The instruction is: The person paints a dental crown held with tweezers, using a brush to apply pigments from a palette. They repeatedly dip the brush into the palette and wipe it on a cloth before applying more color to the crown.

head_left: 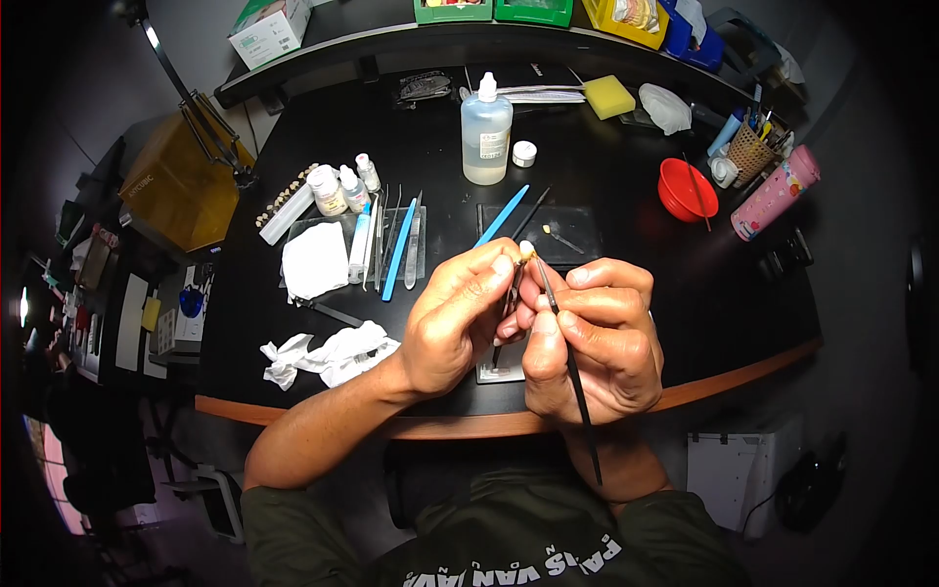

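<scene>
My left hand [452, 318] is closed in a pinch around a dark slim holder [514, 286], whose lower end shows below my fingers. At the holder's top, by my left fingertips, sits a small tooth-shaped dental crown [528, 249], whitish and yellow. My right hand [604, 342] grips a thin black brush [577, 386] like a pen, its tip right at the crown. Both hands meet above the front of the desk, over a pale slab [501, 368] partly hidden by them. Behind them lies a dark glass plate [577, 227] with small tools.
Left on the black desk [685, 323] are crumpled tissue [337, 354], a folded white cloth [315, 261], tweezers and spatulas [399, 249], and small bottles [328, 190]. Behind stand a large bottle [486, 137] and yellow sponge [609, 97]; right, a red bowl [683, 191] and pink flask [775, 194].
</scene>
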Motion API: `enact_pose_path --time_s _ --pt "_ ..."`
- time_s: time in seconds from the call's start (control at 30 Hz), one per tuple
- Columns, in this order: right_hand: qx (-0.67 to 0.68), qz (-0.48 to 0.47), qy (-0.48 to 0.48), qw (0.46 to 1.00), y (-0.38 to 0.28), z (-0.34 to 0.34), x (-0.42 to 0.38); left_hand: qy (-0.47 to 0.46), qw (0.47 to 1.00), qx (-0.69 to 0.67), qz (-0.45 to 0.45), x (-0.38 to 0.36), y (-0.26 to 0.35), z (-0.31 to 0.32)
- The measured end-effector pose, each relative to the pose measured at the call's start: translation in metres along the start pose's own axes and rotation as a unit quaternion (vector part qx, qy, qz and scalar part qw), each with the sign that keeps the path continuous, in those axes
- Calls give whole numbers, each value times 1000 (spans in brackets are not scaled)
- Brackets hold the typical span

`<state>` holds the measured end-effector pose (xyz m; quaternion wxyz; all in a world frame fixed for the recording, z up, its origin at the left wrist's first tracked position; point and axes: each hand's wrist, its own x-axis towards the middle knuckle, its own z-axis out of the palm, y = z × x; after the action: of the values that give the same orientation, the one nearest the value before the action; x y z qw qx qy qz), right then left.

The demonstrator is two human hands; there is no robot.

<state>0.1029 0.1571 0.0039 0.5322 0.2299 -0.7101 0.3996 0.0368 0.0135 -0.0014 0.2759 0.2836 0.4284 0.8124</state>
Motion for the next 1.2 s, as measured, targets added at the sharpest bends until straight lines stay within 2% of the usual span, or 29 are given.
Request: enact_pose_path --time_s 0.13,0.33,1.2 --pt "2 0 2 1000 2 0 -1 9 1000 -4 -7 -1 1 2" --pt "0 -1 0 1000 1 -1 -1 -24 999 -40 17 1 -2 0" --pt "4 0 9 1000 1 1 -2 -4 1000 -12 -1 -1 1 1"
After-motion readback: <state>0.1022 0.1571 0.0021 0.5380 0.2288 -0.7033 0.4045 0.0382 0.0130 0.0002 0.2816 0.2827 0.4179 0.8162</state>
